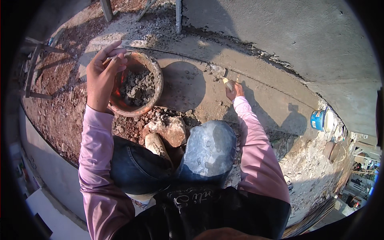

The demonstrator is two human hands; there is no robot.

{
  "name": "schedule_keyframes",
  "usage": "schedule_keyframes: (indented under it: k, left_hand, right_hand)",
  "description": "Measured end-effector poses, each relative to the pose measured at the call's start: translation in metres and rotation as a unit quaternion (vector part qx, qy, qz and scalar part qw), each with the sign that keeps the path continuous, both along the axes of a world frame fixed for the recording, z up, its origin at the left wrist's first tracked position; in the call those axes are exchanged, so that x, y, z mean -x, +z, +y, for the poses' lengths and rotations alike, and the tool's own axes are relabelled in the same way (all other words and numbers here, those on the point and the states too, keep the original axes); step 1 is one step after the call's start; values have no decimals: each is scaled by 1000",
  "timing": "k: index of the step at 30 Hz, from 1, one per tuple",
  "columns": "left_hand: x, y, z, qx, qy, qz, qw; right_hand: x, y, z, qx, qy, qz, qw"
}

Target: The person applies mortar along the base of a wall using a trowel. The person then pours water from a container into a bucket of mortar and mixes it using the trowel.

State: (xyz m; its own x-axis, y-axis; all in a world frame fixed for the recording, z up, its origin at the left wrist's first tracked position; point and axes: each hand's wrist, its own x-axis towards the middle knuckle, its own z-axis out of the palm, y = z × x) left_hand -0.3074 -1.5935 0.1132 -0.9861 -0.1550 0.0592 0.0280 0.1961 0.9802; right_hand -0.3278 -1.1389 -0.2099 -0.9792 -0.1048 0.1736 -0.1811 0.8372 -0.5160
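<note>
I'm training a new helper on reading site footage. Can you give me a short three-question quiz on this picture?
1. True or false: the left hand rests on the rim of the round pan that holds grey mortar.
2. What does the right hand hold against the grey ledge?
A. a trowel
B. a paint roller
C. a hammer
3. Fill in: the blue tin stands to the person's ____ side.

Key
1. True.
2. A: the trowel, its blade on the wet cement.
3. Right.
</note>
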Motion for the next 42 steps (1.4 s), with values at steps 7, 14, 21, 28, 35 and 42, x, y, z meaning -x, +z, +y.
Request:
schedule_keyframes:
  k: [7, 14, 21, 28, 35, 42]
  left_hand:
    - [6, -6, 6, -9, -15, 5, 1000]
    - [7, -18, 13, 36, -32, -34, 998]
    - [12, -14, -3, 9, 27, -29, 999]
    - [21, -26, 21, 10, -50, -25, 998]
    - [1, -6, 1, 30, -9, -18, 999]
    - [-9, 2, -5, 30, -12, 6, 999]
  right_hand:
    - [-61, 17, -7, -59, -49, -32, 997]
    - [-98, -3, 2, -59, -65, -26, 996]
    - [-253, -15, 1, 1, -256, -86, 963]
    - [-155, -25, -90, 67, -73, -151, 984]
    - [-99, 28, -27, -27, -45, -184, 982]
    - [-149, 4, 14, -167, 303, -262, 901]
